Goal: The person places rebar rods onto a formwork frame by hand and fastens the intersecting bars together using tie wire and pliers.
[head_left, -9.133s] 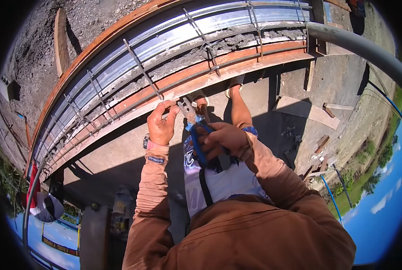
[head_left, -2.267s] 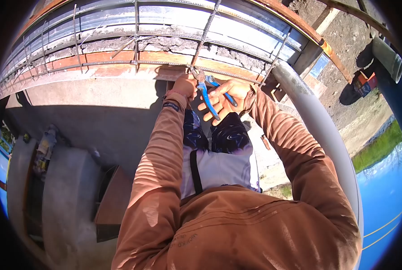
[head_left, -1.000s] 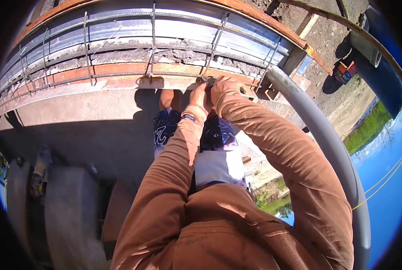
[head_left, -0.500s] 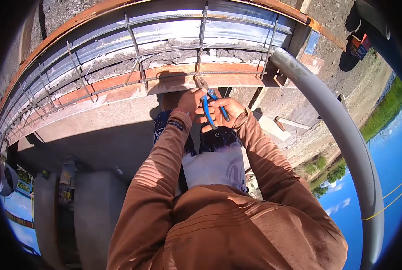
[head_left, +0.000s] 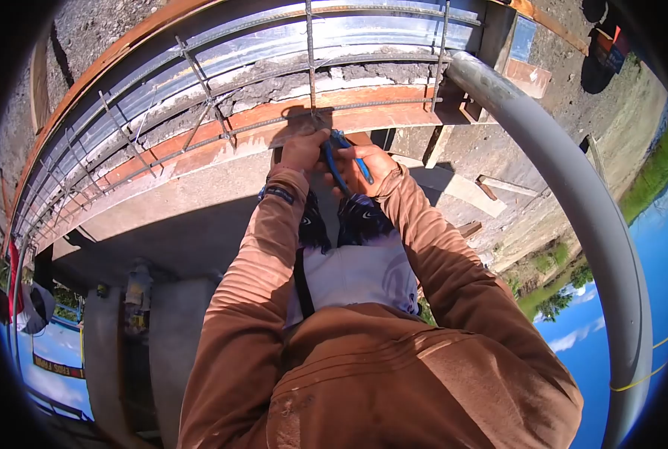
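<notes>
My right hand (head_left: 367, 166) is wrapped around a pair of blue-handled pliers (head_left: 332, 166), whose handles are spread apart. The jaws point up toward the lower end of an upright rebar (head_left: 310, 56), where it meets a horizontal rebar (head_left: 382, 104). It is too shaded to tell whether the jaws touch the steel. Close beside the pliers' head, my left hand (head_left: 302, 152) is closed with its fingertips together near that crossing. What it pinches, if anything, is hidden.
A wooden form board (head_left: 255, 120) runs along the rebar grid, with rough concrete (head_left: 274, 86) behind it. A thick grey pipe (head_left: 566, 179) curves down the right side. Loose boards (head_left: 461, 191) lie right of my hands. At lower left are concrete blocks (head_left: 103, 337).
The view has shifted, so the rebar and pipe sit differently in it. The pliers' head is closer to the rebar crossing, and my left hand has moved slightly left of the handles.
</notes>
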Demonstrator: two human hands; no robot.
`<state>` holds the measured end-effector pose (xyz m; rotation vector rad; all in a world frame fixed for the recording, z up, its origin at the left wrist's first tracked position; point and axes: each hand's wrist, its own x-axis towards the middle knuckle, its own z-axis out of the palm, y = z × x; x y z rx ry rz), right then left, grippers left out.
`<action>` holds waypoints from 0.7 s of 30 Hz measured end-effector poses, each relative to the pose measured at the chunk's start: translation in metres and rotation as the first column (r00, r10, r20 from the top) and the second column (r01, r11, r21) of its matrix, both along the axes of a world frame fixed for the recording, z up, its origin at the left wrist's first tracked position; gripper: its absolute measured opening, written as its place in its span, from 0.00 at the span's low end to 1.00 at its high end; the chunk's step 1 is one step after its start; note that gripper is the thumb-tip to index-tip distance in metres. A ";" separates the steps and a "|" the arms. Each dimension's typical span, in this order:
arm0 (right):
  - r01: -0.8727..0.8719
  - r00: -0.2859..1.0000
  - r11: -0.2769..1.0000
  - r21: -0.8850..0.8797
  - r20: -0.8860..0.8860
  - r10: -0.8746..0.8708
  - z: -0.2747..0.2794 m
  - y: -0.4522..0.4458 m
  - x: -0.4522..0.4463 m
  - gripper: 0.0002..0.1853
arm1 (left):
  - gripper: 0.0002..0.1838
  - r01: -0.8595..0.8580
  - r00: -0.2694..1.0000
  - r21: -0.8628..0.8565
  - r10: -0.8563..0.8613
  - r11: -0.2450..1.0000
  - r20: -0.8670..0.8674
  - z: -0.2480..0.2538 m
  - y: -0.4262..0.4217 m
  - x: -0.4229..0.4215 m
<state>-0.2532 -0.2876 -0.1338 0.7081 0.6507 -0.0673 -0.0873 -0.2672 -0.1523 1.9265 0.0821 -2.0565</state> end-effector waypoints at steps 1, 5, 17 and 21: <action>0.150 0.981 0.982 0.115 0.104 -0.162 -0.012 0.011 -0.006 0.19 | 0.12 0.035 0.999 0.061 -0.034 0.998 -0.022 0.010 -0.011 0.003; -0.155 0.975 0.988 -0.021 -0.164 0.149 0.004 -0.006 0.012 0.14 | 0.12 0.031 0.994 0.153 -0.014 0.988 -0.110 0.012 -0.011 0.009; -0.293 -0.478 -0.954 -0.059 -0.856 0.200 0.021 -0.084 0.103 0.26 | 0.12 -0.306 0.913 0.240 0.355 0.921 -0.199 0.037 0.041 0.012; -0.178 -0.440 -0.982 0.064 -0.898 0.021 0.039 -0.083 0.085 0.25 | 0.12 -0.262 0.957 0.153 0.277 0.953 -0.089 0.026 0.035 0.040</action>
